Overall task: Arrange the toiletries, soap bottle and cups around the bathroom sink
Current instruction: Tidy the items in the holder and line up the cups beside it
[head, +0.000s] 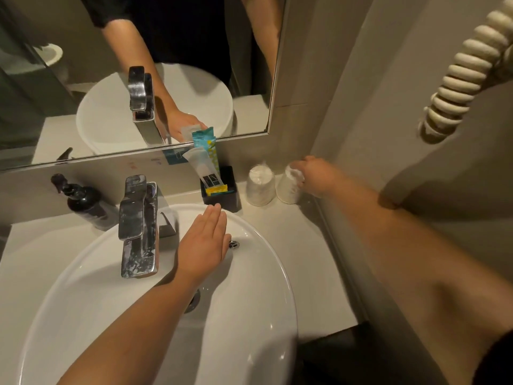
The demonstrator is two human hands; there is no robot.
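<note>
Two wrapped paper cups stand upside down on the counter in the back right corner. My right hand point(313, 176) grips the right cup point(288, 187) from its right side; the left cup point(259, 186) stands free beside it. A black box point(222, 194) behind the basin holds several toiletry sachets point(205, 162) leaning against the mirror. My left hand point(205, 240) hovers flat, fingers together, over the white sink's point(83, 273) back rim, holding nothing. A dark pump soap bottle point(83, 201) stands at the back left, next to the chrome tap point(138, 226).
A mirror point(83, 79) covers the wall behind the sink. A coiled cream cord point(466, 65) hangs on the right wall. The counter strip point(305, 259) right of the basin is narrow and ends at the wall.
</note>
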